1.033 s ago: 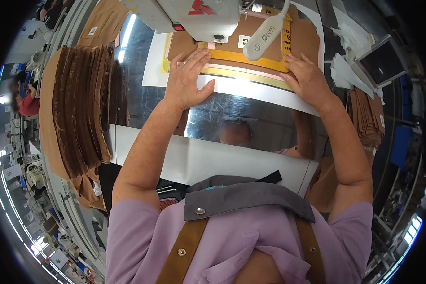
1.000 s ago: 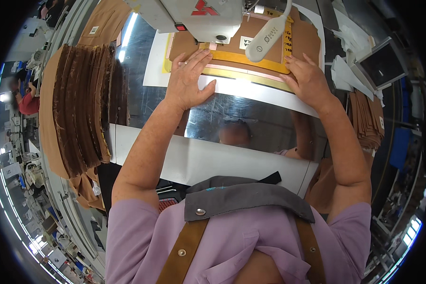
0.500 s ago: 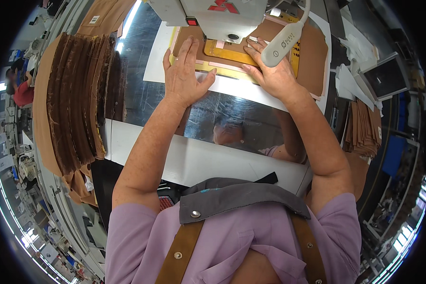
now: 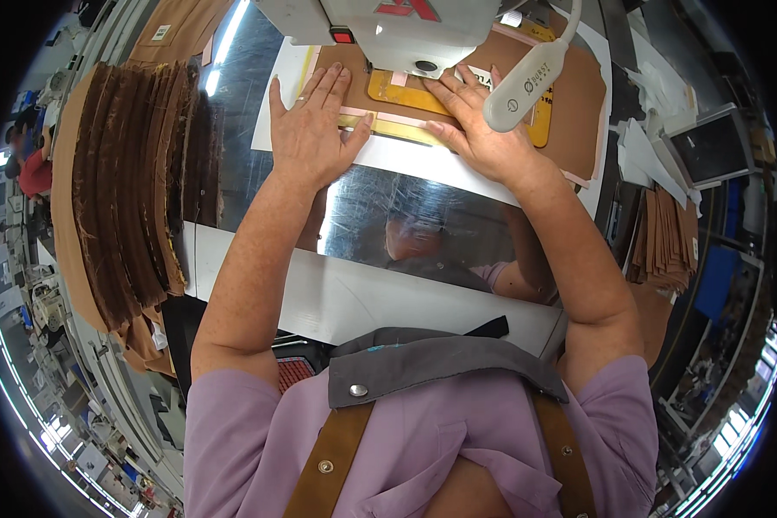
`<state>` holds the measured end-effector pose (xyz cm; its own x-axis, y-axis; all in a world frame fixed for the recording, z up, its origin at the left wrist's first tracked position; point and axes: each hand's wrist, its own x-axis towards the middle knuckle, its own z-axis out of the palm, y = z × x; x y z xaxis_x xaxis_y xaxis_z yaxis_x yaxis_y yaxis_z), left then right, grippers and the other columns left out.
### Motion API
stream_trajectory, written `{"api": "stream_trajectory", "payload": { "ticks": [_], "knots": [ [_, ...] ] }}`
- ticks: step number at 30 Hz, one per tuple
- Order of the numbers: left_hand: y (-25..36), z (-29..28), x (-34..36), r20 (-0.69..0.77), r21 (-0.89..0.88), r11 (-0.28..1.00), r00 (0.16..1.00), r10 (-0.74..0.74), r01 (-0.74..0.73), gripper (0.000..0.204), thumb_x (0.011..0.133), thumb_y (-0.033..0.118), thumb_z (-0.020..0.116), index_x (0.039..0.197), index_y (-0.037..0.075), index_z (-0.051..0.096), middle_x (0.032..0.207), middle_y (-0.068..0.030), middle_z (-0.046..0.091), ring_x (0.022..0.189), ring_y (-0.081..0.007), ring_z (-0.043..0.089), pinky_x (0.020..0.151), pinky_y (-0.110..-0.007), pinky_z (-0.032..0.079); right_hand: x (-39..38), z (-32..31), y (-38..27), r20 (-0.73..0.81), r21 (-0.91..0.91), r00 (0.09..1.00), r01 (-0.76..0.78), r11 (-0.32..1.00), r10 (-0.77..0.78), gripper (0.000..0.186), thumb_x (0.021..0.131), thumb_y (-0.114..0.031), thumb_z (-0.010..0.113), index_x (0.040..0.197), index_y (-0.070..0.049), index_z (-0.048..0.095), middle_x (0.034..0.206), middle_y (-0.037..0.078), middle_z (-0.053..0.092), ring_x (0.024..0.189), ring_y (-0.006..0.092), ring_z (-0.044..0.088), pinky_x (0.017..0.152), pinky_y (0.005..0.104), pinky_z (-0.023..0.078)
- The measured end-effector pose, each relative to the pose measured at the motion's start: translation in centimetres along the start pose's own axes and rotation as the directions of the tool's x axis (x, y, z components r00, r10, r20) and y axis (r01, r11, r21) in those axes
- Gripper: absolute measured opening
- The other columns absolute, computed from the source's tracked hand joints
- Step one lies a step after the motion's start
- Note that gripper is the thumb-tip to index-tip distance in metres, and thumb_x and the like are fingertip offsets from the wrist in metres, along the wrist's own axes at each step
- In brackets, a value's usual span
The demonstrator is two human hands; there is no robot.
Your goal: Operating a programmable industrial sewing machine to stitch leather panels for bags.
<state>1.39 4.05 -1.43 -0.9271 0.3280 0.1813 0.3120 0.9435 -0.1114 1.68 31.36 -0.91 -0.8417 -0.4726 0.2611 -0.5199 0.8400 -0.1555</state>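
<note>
My left hand (image 4: 313,131) lies flat with fingers apart on the left part of a brown fabric piece (image 4: 575,116) in a layered template with yellow and pink strips, on a white sheet (image 4: 380,155). My right hand (image 4: 483,129) rests with spread fingers near the middle, on or beside the yellow L-shaped plate (image 4: 386,86). Above them hangs the white sewing machine head (image 4: 414,34), hiding part of the work. A pale oblong device on a stem (image 4: 526,82) overhangs my right hand. Below the sheet is a shiny metal bed (image 4: 371,224).
Tall stacks of brown cut pieces (image 4: 129,190) stand left; a smaller stack (image 4: 660,233) lies right, below loose white paper (image 4: 638,151) and a small dark screen (image 4: 699,142). A blue bin (image 4: 716,281) is at far right. A person in red (image 4: 34,168) sits far left.
My right hand has moved left from the plate's right corner toward its middle. My left hand has shifted left and slightly up. The brown piece and sheet appear shifted rightward in view.
</note>
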Motion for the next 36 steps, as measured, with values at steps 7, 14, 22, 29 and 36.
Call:
{"api": "stream_trajectory", "payload": {
  "ticks": [7,14,22,29,36],
  "knots": [
    [-0.20,0.71,-0.23,-0.026,-0.038,0.999,0.999,-0.030,0.029,0.065,0.098,0.050,0.046,0.156,0.020,0.044,0.158,-0.0016,0.049,0.149,-0.0162,0.040,0.126,-0.061,0.000,0.15,0.35,-0.13,0.020,0.031,1.000,0.002,1.000,-0.003,0.060,0.101,-0.053,0.056,0.145,-0.012,0.057,0.149,0.008,0.056,0.147,0.0305,0.041,0.122,0.0499,0.031],
    [-0.09,0.60,-0.13,-0.039,-0.058,0.997,0.998,-0.045,0.042,0.064,0.098,0.049,0.048,0.155,0.021,0.046,0.158,-0.0015,0.049,0.149,-0.0151,0.040,0.126,-0.062,0.001,0.32,0.09,-0.39,0.017,0.016,1.000,0.004,1.000,-0.004,0.061,0.100,-0.054,0.057,0.144,-0.011,0.058,0.148,0.008,0.057,0.146,0.0295,0.042,0.122,0.0481,0.031],
    [-0.09,0.90,-0.17,-0.087,-0.123,0.992,0.995,-0.044,0.033,0.064,0.097,0.049,0.049,0.152,0.016,0.050,0.156,-0.0040,0.051,0.148,-0.0168,0.041,0.126,-0.061,0.002,0.76,-0.02,-0.58,0.015,0.053,1.000,0.006,0.999,-0.007,0.061,0.100,-0.054,0.058,0.146,-0.015,0.057,0.147,0.015,0.057,0.145,0.0317,0.045,0.124,0.0563,0.025],
    [0.00,0.63,0.02,-0.038,-0.122,0.991,0.998,-0.058,0.053,0.064,0.096,0.047,0.051,0.154,0.022,0.047,0.158,-0.0006,0.049,0.149,-0.0152,0.039,0.127,-0.060,0.003,0.93,0.25,-0.49,-0.025,0.009,1.000,0.015,1.000,-0.015,0.060,0.099,-0.055,0.059,0.144,-0.015,0.059,0.142,0.017,0.060,0.140,0.0354,0.048,0.121,0.0573,0.029],
    [-0.09,0.61,0.02,-0.043,-0.133,0.990,0.998,-0.053,0.047,0.064,0.097,0.048,0.050,0.154,0.020,0.047,0.158,-0.0009,0.049,0.149,-0.0158,0.040,0.127,-0.060,0.003,0.79,0.26,-0.57,-0.040,0.063,0.999,0.006,0.998,-0.003,0.062,0.097,-0.055,0.061,0.144,-0.013,0.059,0.138,0.018,0.063,0.139,0.0371,0.049,0.121,0.0589,0.029]
  ]
}}
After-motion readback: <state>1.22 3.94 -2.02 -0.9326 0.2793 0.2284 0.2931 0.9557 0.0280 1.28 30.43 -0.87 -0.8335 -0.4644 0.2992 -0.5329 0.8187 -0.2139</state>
